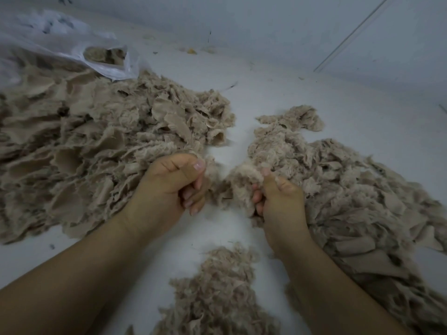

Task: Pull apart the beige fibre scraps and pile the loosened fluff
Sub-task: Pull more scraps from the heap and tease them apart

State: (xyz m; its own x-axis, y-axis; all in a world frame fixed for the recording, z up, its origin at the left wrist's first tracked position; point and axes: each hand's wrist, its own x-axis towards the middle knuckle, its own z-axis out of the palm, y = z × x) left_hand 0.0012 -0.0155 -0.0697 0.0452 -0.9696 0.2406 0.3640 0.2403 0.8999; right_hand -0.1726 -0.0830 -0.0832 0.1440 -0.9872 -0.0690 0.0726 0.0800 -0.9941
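We gripped one beige scrap (238, 180) between our closed left hand (173, 182) and right hand (278, 197), held above the loosened fluff pile (217, 286) so the teased fibres would drop there, we judged.

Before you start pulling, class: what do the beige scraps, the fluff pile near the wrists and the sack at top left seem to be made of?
Beige scraps: probably woven textile offcuts, matt, with flat pieces and frayed edges. Fluff pile: loose fibre, soft and fuzzy, with no flat pieces; the fibre type cannot be told. Sack: seemingly thin plastic, whitish, translucent and crinkled.
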